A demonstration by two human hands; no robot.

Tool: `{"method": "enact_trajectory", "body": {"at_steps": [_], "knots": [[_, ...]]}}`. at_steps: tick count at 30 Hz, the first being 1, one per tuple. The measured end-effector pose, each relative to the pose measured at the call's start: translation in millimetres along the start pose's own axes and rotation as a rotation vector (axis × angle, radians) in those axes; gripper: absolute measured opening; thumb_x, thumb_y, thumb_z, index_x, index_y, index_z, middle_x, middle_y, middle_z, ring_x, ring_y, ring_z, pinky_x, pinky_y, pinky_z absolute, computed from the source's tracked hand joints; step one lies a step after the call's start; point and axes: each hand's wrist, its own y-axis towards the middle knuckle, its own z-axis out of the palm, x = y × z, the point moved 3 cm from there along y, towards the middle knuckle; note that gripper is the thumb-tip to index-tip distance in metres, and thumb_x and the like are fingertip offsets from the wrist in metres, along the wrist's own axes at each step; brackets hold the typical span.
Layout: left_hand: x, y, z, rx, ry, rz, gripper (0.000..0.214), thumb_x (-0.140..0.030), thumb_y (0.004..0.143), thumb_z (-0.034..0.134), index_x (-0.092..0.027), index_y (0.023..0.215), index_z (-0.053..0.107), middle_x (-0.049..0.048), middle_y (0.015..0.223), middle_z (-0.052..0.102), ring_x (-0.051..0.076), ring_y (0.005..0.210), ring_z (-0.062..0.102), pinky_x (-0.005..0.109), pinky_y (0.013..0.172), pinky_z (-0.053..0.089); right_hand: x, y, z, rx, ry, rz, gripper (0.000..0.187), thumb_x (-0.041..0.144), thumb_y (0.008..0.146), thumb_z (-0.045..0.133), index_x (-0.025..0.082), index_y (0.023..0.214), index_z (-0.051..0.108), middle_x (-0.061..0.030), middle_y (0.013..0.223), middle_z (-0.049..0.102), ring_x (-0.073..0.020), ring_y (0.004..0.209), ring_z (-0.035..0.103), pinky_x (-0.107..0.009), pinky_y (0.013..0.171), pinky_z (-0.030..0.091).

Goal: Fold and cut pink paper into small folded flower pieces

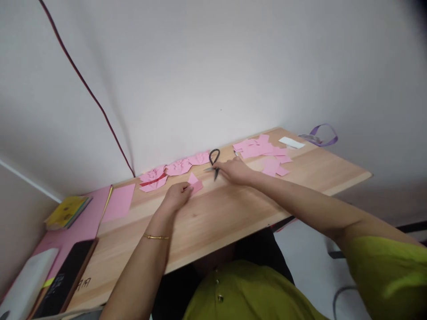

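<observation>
My left hand (178, 195) pinches a small folded piece of pink paper (196, 185) just above the table. To the right of it, my right hand (235, 171) has its fingers closed at the middle of a pair of scissors (215, 155) with black loop handles. The scissors' blades are spread apart and do not touch the paper. Behind both hands, a row of crinkled pink paper pieces (178, 167) lies along the wall, with a red strip across the leftmost one. More cut pink paper scraps (255, 148) lie beyond my right hand.
At the table's (213, 209) left lie pink sheets (118, 203), a yellow pack (68, 212), a black case (66, 275) and a white box (28, 284). A white strip (291, 142) and a purple ribbon loop (324, 135) are at the far right. The wall (213, 80) borders the back.
</observation>
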Motion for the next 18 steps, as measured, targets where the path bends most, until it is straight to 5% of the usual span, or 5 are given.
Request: {"method": "enact_trajectory", "body": {"at_steps": [8,13,18], "knots": [[10,8,0.0,0.014,0.07,0.041,0.028,-0.036,0.085,0.044,-0.017,0.075,0.061,0.0003,0.066,0.056,0.015,0.065,0.051,0.027,0.061,0.038,26,8,33,-0.001,0.029,-0.17,0.035,0.024,0.093,0.036,0.022,0.121,0.056,-0.012,0.107,0.064,-0.0249,0.097,0.057,-0.034,0.078,0.029],[3,14,-7.2,-0.105,0.207,0.345,0.039,-0.02,0.084,0.048,-0.017,0.122,0.057,0.0118,0.117,0.059,0.023,0.107,0.052,0.038,0.093,0.041,28,3,39,-0.037,0.055,-0.27,0.034,0.023,0.091,0.041,0.022,0.12,0.058,-0.0114,0.103,0.062,-0.0232,0.095,0.055,-0.032,0.075,0.027],[-2,19,-5.9,-0.133,0.242,0.554,0.035,-0.014,0.088,0.043,-0.022,0.116,0.063,0.0099,0.113,0.058,0.019,0.1,0.054,0.034,0.087,0.044,20,3,43,-0.083,0.057,-0.329,0.033,0.024,0.091,0.042,0.021,0.119,0.059,-0.0113,0.099,0.061,-0.0216,0.09,0.053,-0.031,0.074,0.025]]}}
